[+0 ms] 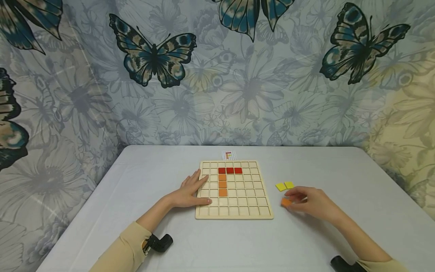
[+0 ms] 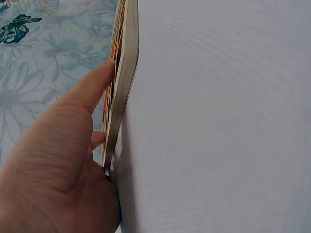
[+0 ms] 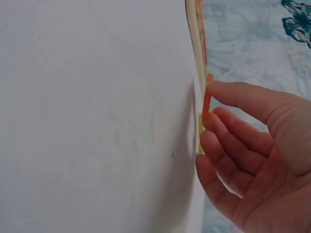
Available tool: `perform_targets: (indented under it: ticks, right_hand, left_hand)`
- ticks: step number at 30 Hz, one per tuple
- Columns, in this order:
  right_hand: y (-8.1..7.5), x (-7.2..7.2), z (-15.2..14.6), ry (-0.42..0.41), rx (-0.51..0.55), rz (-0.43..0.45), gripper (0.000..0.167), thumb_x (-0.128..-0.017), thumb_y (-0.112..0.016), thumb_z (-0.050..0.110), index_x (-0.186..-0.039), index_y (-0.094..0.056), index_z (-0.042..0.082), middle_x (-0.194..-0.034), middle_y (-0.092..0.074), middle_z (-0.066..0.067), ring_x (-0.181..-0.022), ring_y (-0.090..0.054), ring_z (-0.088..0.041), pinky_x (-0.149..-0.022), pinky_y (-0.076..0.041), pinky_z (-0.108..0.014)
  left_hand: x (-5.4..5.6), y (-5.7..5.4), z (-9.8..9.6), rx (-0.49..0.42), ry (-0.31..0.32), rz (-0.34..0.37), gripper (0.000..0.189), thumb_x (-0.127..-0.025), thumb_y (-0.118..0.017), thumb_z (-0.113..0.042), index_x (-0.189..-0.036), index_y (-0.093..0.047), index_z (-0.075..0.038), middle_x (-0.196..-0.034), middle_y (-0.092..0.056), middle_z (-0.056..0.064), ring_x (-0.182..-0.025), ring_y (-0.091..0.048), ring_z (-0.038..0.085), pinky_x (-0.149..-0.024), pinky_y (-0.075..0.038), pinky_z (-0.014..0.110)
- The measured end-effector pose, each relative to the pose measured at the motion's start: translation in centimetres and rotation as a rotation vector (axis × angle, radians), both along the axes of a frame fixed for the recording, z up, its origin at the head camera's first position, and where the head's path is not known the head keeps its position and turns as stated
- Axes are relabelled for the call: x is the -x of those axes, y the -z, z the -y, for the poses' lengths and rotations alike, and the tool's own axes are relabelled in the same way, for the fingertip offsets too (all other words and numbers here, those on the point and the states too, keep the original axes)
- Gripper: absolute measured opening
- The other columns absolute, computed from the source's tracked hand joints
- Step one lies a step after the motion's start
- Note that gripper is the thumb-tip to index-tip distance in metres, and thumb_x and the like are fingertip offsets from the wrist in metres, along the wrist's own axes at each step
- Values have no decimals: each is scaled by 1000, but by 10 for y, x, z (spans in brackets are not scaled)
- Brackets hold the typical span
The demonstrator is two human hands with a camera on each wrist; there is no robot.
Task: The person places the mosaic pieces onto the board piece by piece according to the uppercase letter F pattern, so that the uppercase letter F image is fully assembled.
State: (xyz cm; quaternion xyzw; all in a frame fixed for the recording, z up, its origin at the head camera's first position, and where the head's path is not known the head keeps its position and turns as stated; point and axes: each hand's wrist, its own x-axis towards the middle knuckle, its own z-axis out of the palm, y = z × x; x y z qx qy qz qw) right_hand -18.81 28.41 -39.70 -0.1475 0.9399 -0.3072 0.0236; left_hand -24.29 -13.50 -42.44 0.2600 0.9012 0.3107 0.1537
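Tile (image 1: 285,203) in right hand (image 1: 313,203), orange, partly covered.

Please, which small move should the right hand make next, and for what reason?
Probably the right hand should carry its pinched orange tile to the board, into the bare cell below the column of three orange tiles: the colour matches, and the left hand rests on the board's left side.
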Motion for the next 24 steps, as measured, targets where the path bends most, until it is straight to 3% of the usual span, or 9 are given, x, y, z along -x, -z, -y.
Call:
perform_targets:
  ticks: [6, 16, 24]
  right_hand:
    - [-1, 4, 17, -42, 67, -14, 31, -78, -83, 27, -102, -72, 12, -84, -63, 8, -78, -58, -7, -72, -52, -23]
    - [-4, 12, 52, -117, 148, 24, 27, -80, -81, 22, -103, -71, 12, -85, -65, 5, -81, -62, -11, -72, -53, -24]
    - [0, 19, 80, -234, 164, -9, 24, -79, -81, 16, -101, -71, 10, -82, -63, 6, -77, -57, -9, -70, -52, -24]
  left_hand:
    - [0, -1, 0, 3, -3, 2, 93, -88, -66, -53, -158, -17, -14, -162, 11, 14, -147, 13, 32, -116, 6, 53]
    - [0, 0, 0, 7, -2, 6, 94, -88, -65, -54, -158, -17, -15, -162, 12, 13, -147, 14, 29, -116, 6, 51]
    - [1, 1, 0, 2, 2, -1, 93, -88, -65, -54, -158, -18, -15, -162, 11, 14, -147, 14, 29, -116, 6, 51]
